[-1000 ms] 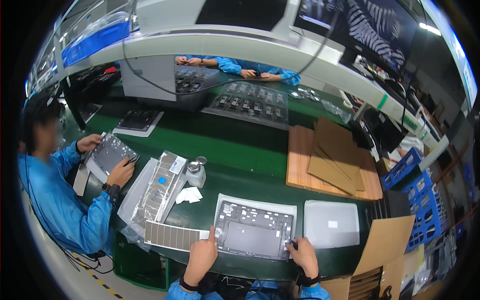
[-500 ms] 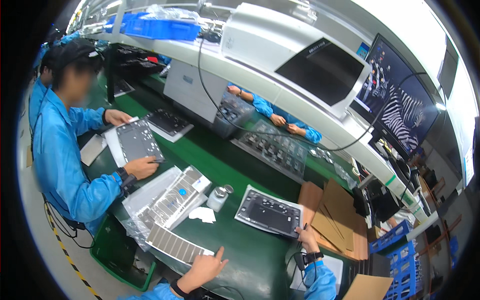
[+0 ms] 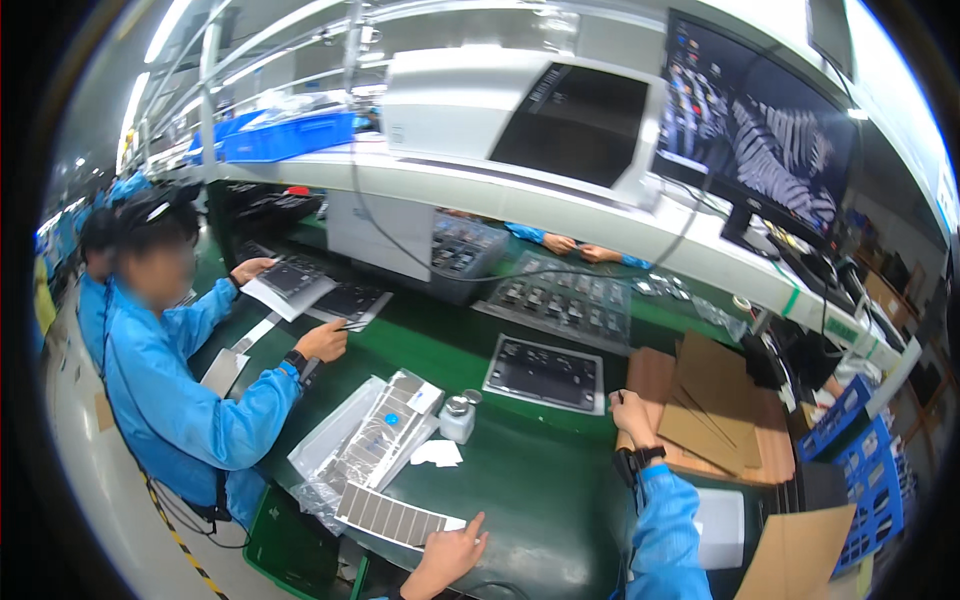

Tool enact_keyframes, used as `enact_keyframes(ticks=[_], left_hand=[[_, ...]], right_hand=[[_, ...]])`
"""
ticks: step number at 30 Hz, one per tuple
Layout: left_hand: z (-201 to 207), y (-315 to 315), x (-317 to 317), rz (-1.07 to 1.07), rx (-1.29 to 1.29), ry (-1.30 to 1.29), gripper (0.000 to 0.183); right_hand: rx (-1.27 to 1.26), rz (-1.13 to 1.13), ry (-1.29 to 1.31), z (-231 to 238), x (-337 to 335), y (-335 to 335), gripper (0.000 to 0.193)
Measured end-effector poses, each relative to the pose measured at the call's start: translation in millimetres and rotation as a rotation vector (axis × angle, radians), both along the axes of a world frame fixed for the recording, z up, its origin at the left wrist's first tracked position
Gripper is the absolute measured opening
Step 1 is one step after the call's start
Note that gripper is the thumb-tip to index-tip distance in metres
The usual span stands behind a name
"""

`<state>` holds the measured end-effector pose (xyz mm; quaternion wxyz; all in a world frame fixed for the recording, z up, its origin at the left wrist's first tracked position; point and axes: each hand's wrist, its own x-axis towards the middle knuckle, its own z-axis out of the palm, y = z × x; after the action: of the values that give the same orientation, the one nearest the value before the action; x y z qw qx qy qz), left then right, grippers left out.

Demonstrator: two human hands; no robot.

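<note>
My left hand (image 3: pixel 450 555) is at the near edge of the green table, index finger stretched out and nothing held. Its fingertips are beside the end of a sheet of grey-brown rectangular strips (image 3: pixel 390 514). My right hand (image 3: pixel 632 420) is pinched closed just off the near right corner of a dark flat panel (image 3: pixel 545 373) with small white spots, which lies on a white sheet. What the right fingers hold, if anything, is too small to make out. Left of centre stand a small white bottle with a metal top (image 3: pixel 457 420) and some white paper pieces (image 3: pixel 437 453).
Left, a co-worker in blue (image 3: pixel 190 370) holds a similar dark panel (image 3: pixel 288 280). Sticker sheets and plastic film (image 3: pixel 385 425) lie between us. Brown cardboard sheets (image 3: pixel 712 405) are stacked right. Beyond are a clear parts tray (image 3: pixel 565 305) and a shelf (image 3: pixel 500 185) with a monitor (image 3: pixel 755 125).
The dark panel has slid farther from me, and my right hand has moved forward with its arm reaching out more. The co-worker has carried their panel farther back. My view has tilted up.
</note>
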<state>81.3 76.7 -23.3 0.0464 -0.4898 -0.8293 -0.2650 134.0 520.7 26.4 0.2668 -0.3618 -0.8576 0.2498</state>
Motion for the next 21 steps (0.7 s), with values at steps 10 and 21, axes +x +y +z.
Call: enact_keyframes(ticks=[10,21], left_hand=[[50.3,71.8,35.3,-0.358,0.049,-0.302,0.024],[16.5,180.8,101.9,-0.44,0.164,-0.411,0.038]], right_hand=[[0.168,-0.994,-0.341,11.8,299.2,-109.4,0.032],[0.144,-0.782,0.09,-21.5,324.5,-110.8,0.016]])
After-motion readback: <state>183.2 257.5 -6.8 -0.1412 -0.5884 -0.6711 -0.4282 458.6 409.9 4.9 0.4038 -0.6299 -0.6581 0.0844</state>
